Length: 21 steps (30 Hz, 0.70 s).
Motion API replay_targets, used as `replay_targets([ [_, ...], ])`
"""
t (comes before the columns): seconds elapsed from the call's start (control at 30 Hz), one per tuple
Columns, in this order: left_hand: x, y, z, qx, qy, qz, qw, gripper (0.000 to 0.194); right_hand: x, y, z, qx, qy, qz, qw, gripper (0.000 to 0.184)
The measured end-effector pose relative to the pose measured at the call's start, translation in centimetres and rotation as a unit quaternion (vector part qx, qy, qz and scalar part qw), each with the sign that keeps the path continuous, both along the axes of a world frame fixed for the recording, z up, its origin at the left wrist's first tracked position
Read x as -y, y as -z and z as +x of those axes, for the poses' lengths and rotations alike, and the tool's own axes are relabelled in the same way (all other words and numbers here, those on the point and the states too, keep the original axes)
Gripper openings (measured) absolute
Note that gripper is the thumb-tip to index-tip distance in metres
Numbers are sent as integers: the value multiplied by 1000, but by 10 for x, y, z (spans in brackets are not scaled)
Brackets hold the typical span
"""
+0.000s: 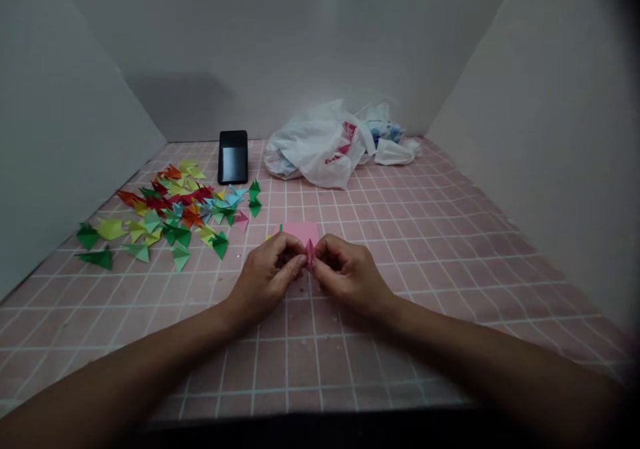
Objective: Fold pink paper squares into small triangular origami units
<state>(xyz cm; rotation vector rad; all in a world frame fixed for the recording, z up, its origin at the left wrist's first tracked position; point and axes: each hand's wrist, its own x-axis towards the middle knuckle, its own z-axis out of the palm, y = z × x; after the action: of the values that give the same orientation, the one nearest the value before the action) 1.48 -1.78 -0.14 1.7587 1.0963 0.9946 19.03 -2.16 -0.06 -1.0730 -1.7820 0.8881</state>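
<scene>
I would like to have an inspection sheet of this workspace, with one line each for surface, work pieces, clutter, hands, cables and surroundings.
Surface: pink tablecloth with white grid lines, somewhat wrinkled on the right side.
Work pieces: small folded pink paper between the hands; flat pink paper just beyond, partly hidden; many folded colored papers spread at left.
Clutter: white plastic bag with red print at the back, crumpled plastic to its right; black phone behind the colored papers.
Hands: left hand and right hand both pinch the small folded paper.
Cables: nothing seen.
Surroundings: plain walls at left, back and right; dim picture.
</scene>
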Motion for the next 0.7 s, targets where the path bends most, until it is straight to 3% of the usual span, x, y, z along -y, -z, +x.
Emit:
replay_targets([
  [0.17,1,0,1,40,38,-47,997,15,0,3,0,17,10,35,999,15],
  [0.57,6,2,7,-42,-51,37,997,5,4,6,-4,49,44,71,995,17],
  [0.7,5,0,9,-68,-76,55,993,6,3,10,-7,114,52,147,981,19],
])
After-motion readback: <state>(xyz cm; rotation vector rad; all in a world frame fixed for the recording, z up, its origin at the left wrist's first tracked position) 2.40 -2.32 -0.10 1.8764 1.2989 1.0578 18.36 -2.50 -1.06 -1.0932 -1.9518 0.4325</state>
